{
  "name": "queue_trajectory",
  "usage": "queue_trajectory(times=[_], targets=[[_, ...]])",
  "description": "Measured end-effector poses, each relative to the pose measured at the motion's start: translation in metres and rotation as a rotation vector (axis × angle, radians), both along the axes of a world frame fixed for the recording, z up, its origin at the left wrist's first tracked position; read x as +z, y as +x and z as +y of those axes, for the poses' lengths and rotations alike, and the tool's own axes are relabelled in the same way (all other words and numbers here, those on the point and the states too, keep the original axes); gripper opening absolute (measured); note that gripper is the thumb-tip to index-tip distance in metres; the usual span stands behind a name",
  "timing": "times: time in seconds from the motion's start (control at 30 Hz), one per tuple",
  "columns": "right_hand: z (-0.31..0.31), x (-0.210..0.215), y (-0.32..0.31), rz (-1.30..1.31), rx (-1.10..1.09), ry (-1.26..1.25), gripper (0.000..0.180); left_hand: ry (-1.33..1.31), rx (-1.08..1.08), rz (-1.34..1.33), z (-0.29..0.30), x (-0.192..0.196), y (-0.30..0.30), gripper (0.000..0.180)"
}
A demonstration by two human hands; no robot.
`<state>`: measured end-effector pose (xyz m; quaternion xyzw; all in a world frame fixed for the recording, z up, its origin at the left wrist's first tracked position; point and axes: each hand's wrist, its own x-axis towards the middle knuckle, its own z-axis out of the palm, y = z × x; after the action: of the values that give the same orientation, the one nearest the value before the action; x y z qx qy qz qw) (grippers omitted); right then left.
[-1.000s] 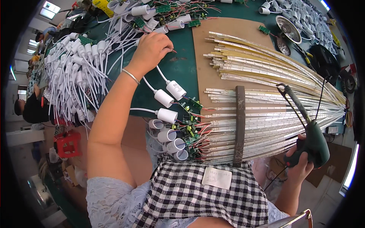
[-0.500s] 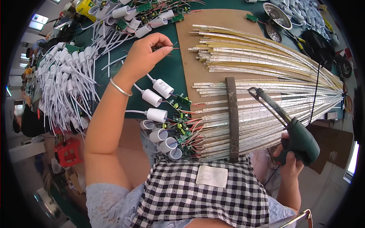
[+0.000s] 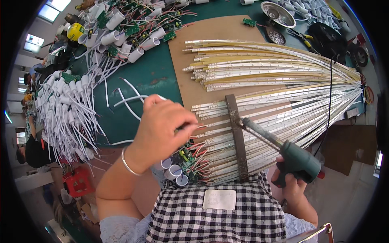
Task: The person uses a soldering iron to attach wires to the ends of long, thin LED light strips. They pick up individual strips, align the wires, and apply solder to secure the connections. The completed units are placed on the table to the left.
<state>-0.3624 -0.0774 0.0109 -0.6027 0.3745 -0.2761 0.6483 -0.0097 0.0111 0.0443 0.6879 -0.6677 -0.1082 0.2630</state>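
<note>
- L hand (image 3: pixel 164 127): 9 o'c., nr centre; thumb + index almost together, fingers curled round what seems a small PCB (image 3: pixel 178 129), mostly hidden. Fingertips by L ends of strips; exact contact unclear.
- R hand (image 3: pixel 293 186): 4 o'c., wrapped round grip of green soldering gun (image 3: pixel 300 160). Nose points 10 o'c., tip at dark bar (image 3: pixel 238 141); touching or above, can't tell.
- Gun, handling: prob. heaviest hand item, stiff; hold by plastic grip only, off metal nose (hot if powered).
- PCB, handling: prob. v. light, rigid, fragile at wire joints; take by board edges, don't tug leads.
- LED strips (image 3: pixel 263 133): 3 o'c., fanned over brown board (image 3: pixel 219 30), bar across. Light, bendy, prob. slick; grip by edges, just behind ends.
- White caps (image 3: pixel 173 171): 7 o'c., nr apron (image 3: pixel 182 214); smooth, rigid, light; hold round barrel.
- Metal dish (image 3: pixel 292 20): 1 o'c.
</note>
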Motion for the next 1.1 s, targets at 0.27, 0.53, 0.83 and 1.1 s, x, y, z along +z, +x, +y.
queue_trajectory(times=[0.27,0.53,0.83,1.1], targets=[[0.013,-0.007,-0.008,0.123,0.181,0.188,0.070,-0.117,0.102,-0.101,0.015,-0.028,-0.035,0.017],[0.009,-0.001,-0.002,0.194,0.327,0.018,0.035,-0.086,-0.020,-0.282,0.016,-0.028,-0.030,0.018],[0.005,0.000,0.012,0.224,0.398,-0.152,0.034,-0.128,-0.050,-0.318,0.018,-0.031,-0.028,0.024],[0.002,0.002,0.018,0.257,0.430,-0.279,0.032,-0.140,-0.062,-0.321,0.018,-0.031,-0.028,0.018]])
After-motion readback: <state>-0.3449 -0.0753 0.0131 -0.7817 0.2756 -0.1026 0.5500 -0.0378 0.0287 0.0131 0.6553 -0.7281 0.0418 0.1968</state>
